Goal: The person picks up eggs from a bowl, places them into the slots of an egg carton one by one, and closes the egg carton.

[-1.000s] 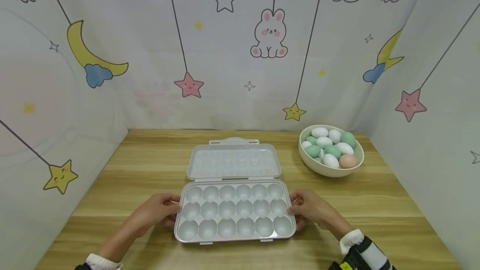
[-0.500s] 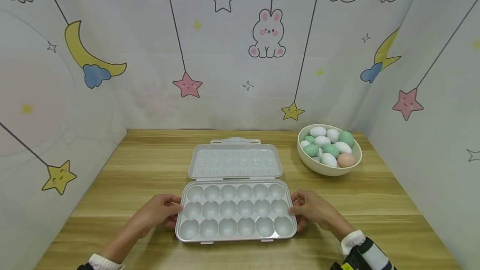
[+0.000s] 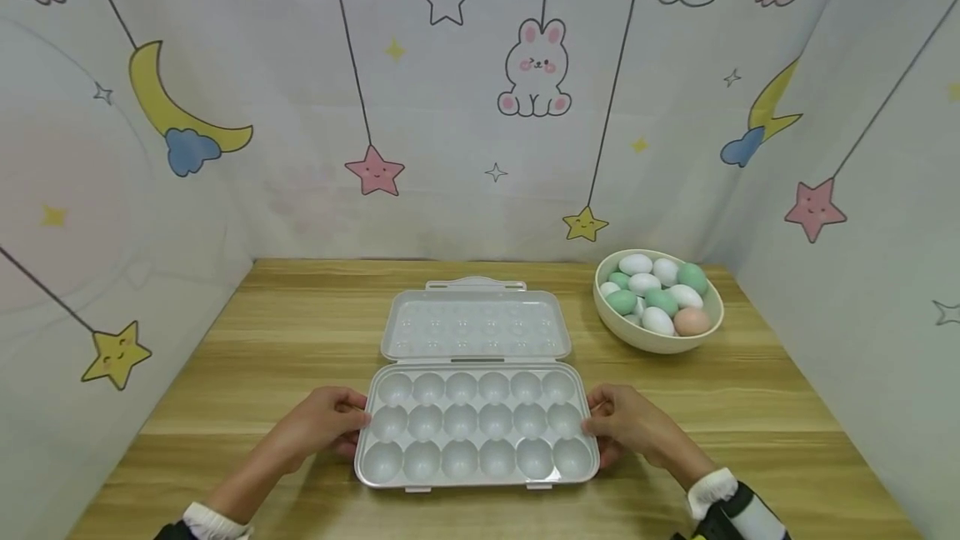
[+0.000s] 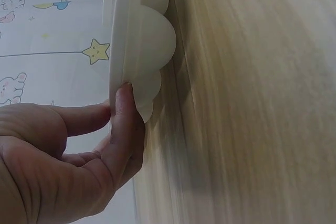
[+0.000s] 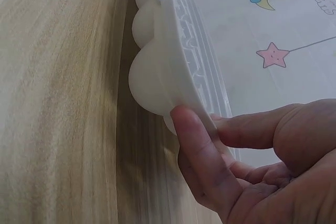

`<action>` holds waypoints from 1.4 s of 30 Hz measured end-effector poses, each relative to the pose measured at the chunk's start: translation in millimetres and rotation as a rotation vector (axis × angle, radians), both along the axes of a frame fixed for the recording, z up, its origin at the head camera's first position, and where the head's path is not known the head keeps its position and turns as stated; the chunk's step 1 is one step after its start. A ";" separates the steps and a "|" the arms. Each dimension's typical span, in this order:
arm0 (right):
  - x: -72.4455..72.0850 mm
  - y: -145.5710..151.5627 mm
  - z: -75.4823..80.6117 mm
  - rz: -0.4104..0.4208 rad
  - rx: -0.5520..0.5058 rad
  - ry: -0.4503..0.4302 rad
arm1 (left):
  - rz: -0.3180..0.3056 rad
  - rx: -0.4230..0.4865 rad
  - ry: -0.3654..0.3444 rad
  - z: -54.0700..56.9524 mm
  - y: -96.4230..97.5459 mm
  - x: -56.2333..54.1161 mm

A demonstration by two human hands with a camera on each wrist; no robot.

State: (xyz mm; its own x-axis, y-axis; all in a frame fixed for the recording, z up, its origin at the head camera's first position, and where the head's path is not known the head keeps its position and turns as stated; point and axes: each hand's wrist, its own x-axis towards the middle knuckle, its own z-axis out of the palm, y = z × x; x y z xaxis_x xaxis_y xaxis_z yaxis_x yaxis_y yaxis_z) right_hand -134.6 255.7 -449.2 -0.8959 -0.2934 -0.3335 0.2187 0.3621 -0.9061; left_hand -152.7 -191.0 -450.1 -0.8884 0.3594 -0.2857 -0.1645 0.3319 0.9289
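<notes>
Basically, both hands grip a white egg tray, one at each short end, near edge of the wooden table, roughly centred. Left hand pinches the left end: thumb on top of the rim, fingers curled underneath, per the left wrist view. Right hand does the same at the right end, thumb over, fingers under. Tray has three rows of six round cups facing up; rounded cup undersides show in both wrist views, close to the wood, can't tell if touching. Clear-ish lid is hinged on the far side, folded open and lying back away from the person, with a latch flap at its far edge.

Cream bowl sits well apart from the tray, far right of the table, filled with white eggs, green eggs and one peach egg at the front right. Pale cloth backdrop behind, printed with stars, moons, clouds, bunny. White cuffs show at both wrists.
</notes>
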 end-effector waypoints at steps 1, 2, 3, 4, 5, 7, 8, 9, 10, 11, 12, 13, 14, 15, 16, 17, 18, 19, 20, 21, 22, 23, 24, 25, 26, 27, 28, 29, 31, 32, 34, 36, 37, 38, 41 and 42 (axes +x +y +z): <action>0.6 0.5 0.4 -0.001 0.008 0.004 | 0.001 -0.004 0.000 0.4 0.8 -0.3; 1.1 1.1 1.0 -0.001 0.014 0.006 | 0.007 -0.008 -0.003 0.9 1.8 -0.7; 1.6 1.7 1.6 0.000 0.020 0.011 | 0.013 -0.013 -0.005 1.4 2.9 -1.1; 2.2 2.3 2.2 0.000 0.028 0.013 | 0.019 -0.017 -0.007 1.8 4.1 -1.4; 2.9 3.1 3.0 -0.001 0.038 0.017 | 0.024 -0.022 -0.007 2.0 5.3 -1.8; 4.3 5.2 4.9 -0.001 0.062 0.026 | 0.033 -0.029 -0.008 2.3 7.8 -2.2; 5.1 6.3 6.2 -0.001 0.077 0.032 | 0.037 -0.033 -0.007 2.3 9.0 -2.2; 5.9 7.7 7.7 -0.002 0.094 0.042 | 0.042 -0.038 -0.005 2.4 10.0 -2.0; 6.6 9.4 9.6 -0.006 0.111 0.049 | 0.045 -0.040 -0.005 2.3 10.9 -1.8; 7.4 11.3 12.1 -0.010 0.124 0.059 | 0.048 -0.044 -0.004 2.2 11.5 -1.5; 7.7 13.7 15.2 -0.009 0.138 0.076 | 0.051 -0.047 -0.003 2.2 11.9 -1.4; 8.4 16.0 19.2 -0.013 0.153 0.085 | 0.053 -0.050 -0.002 1.7 12.4 -1.0; 9.1 18.8 24.0 -0.017 0.167 0.096 | 0.055 -0.052 -0.001 1.2 12.6 -0.8; 9.4 21.7 29.4 -0.022 0.183 0.108 | 0.056 -0.053 0.000 0.8 12.7 -0.6; 9.5 24.9 35.3 -0.026 0.204 0.121 | 0.056 -0.055 0.002 0.6 12.6 -0.6; 9.6 28.2 41.9 -0.024 0.224 0.137 | 0.056 -0.057 0.003 0.6 12.6 -0.7; 9.7 31.7 48.5 -0.022 0.247 0.156 | 0.056 -0.060 0.004 0.6 12.5 -0.8; 9.9 34.9 55.3 -0.022 0.274 0.174 | 0.057 -0.063 0.005 0.7 12.4 -1.0; 10.2 38.4 61.9 -0.019 0.302 0.202 | 0.055 -0.064 0.005 0.7 12.3 -1.3; 10.4 41.6 68.4 -0.014 0.326 0.228 | 0.057 -0.066 0.005 0.8 12.3 -1.5; 10.4 44.7 74.4 -0.010 0.350 0.258 | 0.058 -0.067 0.003 1.1 12.3 -1.7; 10.5 47.5 80.4 -0.006 0.370 0.280 | 0.059 -0.067 0.002 1.2 12.4 -1.9; 10.1 50.2 85.6 -0.005 0.386 0.303 | 0.058 -0.066 0.001 1.2 12.4 -2.1; 9.4 52.6 90.8 -0.005 0.407 0.328 | 0.058 -0.064 -0.001 1.3 12.5 -2.2; 8.3 54.8 95.8 -0.008 0.427 0.348 | 0.055 -0.062 -0.002 1.1 12.6 -2.3; 7.0 57.2 101.0 -0.007 0.451 0.364 | 0.055 -0.060 -0.005 1.1 12.7 -2.3; 5.2 59.5 106.0 -0.012 0.480 0.373 | 0.054 -0.059 -0.008 1.1 12.8 -2.4; 3.3 61.9 111.2 -0.016 0.505 0.378 | 0.052 -0.058 -0.010 1.0 12.9 -2.5; -1.8 67.6 122.2 -0.022 0.565 0.388 | 0.055 -0.059 -0.015 0.7 13.1 -2.8; -4.9 70.8 128.1 -0.027 0.599 0.384 | 0.057 -0.060 -0.016 0.6 13.3 -3.0; -13.0 77.8 138.9 -0.034 0.656 0.378 | 0.063 -0.063 -0.018 0.5 13.5 -3.4; -23.0 85.4 148.4 -0.040 0.695 0.375 | 0.066 -0.067 -0.018 0.7 13.7 -3.6; -28.4 89.1 152.4 -0.045 0.713 0.374 | 0.067 -0.067 -0.018 0.9 13.7 -3.6; -34.0 92.9 155.7 -0.051 0.727 0.374 | 0.067 -0.068 -0.017 1.1 13.8 -3.5; -50.5 103.4 161.3 -0.065 0.752 0.370 | 0.068 -0.071 -0.016 1.8 13.8 -2.7; -55.8 106.6 161.8 -0.070 0.759 0.368 | 0.066 -0.072 -0.015 1.6 13.7 -2.4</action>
State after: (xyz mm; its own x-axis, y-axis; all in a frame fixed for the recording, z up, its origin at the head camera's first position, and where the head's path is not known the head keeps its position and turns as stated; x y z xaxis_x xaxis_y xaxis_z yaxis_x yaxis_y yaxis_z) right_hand -190.4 362.2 -287.4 -0.9937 -0.0470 -0.1014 0.0025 0.8976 -0.4408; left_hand -155.1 -177.3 -448.5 -0.9049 0.2785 -0.3218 -0.2015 0.3857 0.9004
